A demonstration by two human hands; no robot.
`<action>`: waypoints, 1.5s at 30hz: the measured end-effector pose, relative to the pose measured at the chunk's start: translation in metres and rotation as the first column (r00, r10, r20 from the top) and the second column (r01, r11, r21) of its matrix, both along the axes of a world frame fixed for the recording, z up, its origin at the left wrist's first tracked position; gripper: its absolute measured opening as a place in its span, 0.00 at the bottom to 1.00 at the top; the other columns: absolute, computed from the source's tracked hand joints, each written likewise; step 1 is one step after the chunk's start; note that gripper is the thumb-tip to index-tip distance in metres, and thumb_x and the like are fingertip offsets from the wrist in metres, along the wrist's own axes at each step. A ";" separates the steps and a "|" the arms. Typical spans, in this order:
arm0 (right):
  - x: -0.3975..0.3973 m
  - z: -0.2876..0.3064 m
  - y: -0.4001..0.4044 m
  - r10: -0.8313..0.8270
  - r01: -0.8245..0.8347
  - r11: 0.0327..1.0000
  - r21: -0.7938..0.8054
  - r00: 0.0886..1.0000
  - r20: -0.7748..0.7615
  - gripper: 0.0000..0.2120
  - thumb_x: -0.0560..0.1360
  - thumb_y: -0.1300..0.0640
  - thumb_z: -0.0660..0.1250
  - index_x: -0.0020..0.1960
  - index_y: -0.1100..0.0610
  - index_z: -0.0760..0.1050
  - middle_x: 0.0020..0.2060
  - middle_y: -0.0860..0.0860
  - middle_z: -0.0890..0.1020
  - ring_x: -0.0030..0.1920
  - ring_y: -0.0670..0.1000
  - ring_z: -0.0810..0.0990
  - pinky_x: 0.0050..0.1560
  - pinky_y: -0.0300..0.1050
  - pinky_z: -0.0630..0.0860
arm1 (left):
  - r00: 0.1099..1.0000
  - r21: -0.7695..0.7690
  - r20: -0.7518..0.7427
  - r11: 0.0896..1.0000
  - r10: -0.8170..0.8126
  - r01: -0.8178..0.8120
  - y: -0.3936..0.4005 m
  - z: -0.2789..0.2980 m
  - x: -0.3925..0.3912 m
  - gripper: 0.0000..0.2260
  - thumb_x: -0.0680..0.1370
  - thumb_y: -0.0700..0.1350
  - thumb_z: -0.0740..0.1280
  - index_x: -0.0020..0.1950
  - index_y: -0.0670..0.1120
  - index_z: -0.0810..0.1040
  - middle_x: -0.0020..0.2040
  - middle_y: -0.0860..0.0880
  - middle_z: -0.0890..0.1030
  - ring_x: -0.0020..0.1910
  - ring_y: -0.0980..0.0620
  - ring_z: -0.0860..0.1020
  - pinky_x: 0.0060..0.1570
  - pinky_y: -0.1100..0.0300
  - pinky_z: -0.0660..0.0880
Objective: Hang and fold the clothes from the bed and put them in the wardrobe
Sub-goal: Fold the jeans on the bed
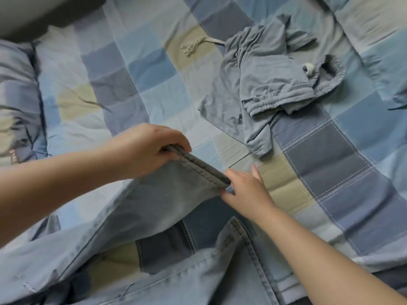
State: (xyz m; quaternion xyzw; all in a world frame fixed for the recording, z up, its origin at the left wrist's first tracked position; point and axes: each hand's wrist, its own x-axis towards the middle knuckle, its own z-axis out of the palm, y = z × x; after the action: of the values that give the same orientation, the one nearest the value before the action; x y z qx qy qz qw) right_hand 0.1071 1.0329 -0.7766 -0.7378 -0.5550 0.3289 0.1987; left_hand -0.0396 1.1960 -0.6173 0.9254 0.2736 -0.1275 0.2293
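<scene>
Light blue jeans lie spread over the near part of the bed, one leg lifted toward the middle. My left hand grips the left end of that leg's hem, fingers curled over it. My right hand pinches the hem's right end with the thumb below, its fingers stretched out toward the bedspread. The hem is held taut between both hands, just above the bed. A crumpled grey drawstring garment lies at the far right of the bed, apart from both hands.
The bed is covered by a checked bedspread in blue, grey and beige squares. A pillow in the same pattern lies at the left edge. A dark headboard edge shows at the top left.
</scene>
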 end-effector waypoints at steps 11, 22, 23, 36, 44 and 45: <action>0.008 -0.013 0.022 -0.447 0.454 0.889 -0.057 0.834 -0.324 0.08 0.78 0.51 0.64 0.56 0.49 0.73 0.36 0.44 0.78 0.35 0.44 0.76 0.34 0.37 0.70 | 0.918 0.126 0.139 0.913 0.371 -0.388 0.070 -0.057 0.069 0.18 0.78 0.33 0.59 0.60 0.49 0.79 0.61 0.48 0.79 0.61 0.47 0.75 0.54 0.62 0.68; -0.020 -0.056 -0.157 -0.613 0.431 0.731 -0.529 0.757 -0.229 0.03 0.76 0.50 0.66 0.49 0.48 0.74 0.42 0.43 0.80 0.44 0.42 0.79 0.36 0.31 0.71 | 0.902 -0.453 -0.432 0.861 0.012 -0.229 -0.104 -0.146 0.019 0.24 0.76 0.56 0.67 0.70 0.51 0.69 0.64 0.51 0.77 0.57 0.52 0.78 0.59 0.60 0.71; -0.029 -0.054 -0.176 -0.607 0.415 0.735 -0.536 0.755 -0.248 0.03 0.76 0.50 0.67 0.47 0.48 0.74 0.42 0.43 0.80 0.44 0.41 0.78 0.36 0.28 0.70 | 0.880 -0.461 -0.475 0.852 0.000 -0.249 -0.120 -0.151 0.014 0.29 0.75 0.59 0.67 0.73 0.51 0.64 0.66 0.50 0.75 0.60 0.50 0.76 0.60 0.60 0.70; -0.045 -0.023 -0.253 -0.626 0.603 0.774 -0.193 0.683 -0.376 0.17 0.72 0.58 0.71 0.48 0.34 0.76 0.46 0.33 0.81 0.47 0.35 0.79 0.49 0.32 0.75 | 0.953 -0.014 -0.190 0.970 0.236 -0.243 -0.126 -0.158 0.020 0.08 0.77 0.44 0.66 0.55 0.48 0.78 0.50 0.46 0.82 0.51 0.41 0.78 0.47 0.52 0.75; 0.001 -0.035 -0.243 -0.822 0.830 0.546 -0.117 0.504 -0.263 0.10 0.71 0.49 0.72 0.36 0.45 0.72 0.28 0.39 0.78 0.29 0.41 0.75 0.31 0.32 0.68 | 0.891 -0.172 -0.042 0.875 0.452 -0.452 -0.138 -0.186 0.072 0.08 0.76 0.38 0.65 0.54 0.44 0.78 0.49 0.47 0.81 0.52 0.45 0.79 0.51 0.56 0.75; 0.003 -0.039 -0.243 -0.852 0.856 0.492 -0.155 0.438 -0.287 0.09 0.71 0.51 0.72 0.38 0.45 0.72 0.29 0.40 0.78 0.31 0.40 0.75 0.33 0.32 0.69 | 0.871 -0.210 -0.044 0.847 0.490 -0.488 -0.137 -0.190 0.072 0.09 0.76 0.38 0.64 0.55 0.45 0.78 0.49 0.49 0.81 0.53 0.47 0.79 0.51 0.58 0.74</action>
State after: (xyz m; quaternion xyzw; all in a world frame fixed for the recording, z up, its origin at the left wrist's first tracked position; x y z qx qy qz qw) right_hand 0.1099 0.7898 -0.8159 -0.8493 -0.0682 0.2971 0.4310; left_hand 0.0324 1.0585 -0.8073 0.7958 0.4832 -0.0884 0.3542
